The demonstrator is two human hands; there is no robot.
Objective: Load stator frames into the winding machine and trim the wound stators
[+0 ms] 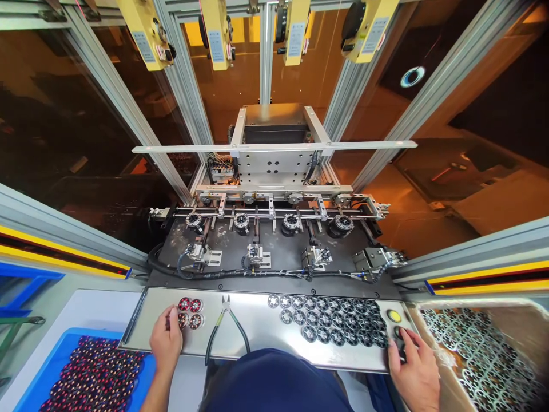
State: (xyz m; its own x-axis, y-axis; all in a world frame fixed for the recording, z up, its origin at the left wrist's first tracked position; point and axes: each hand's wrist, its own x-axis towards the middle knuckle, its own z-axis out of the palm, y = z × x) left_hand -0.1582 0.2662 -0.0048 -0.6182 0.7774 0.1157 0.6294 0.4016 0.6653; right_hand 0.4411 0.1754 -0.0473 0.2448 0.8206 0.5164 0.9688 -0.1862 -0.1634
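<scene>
On the left of the metal tray [261, 337], my left hand [166, 339] has its fingers curled together beside several small round motor stators [195, 305] with red and copper-coloured windings. Whatever its fingertips hold, if anything, is hidden. At the tray's right end, my right hand [414, 366] rests with its fingers apart over a dark round button or knob, below a yellow push button [394, 316]. Rows of black and silver round parts [337, 320] lie just left of that hand. Between the two groups lies a pair of cutting pliers [226, 320] with its handles spread.
A blue bin [148, 372] of red-wound stators stands at lower left. On the right, a lined box [422, 326] holds many silver round parts. Behind the tray, a machine bed [274, 243] carries several round fixtures and clamps. Yellow-edged bars [493, 281] flank both sides.
</scene>
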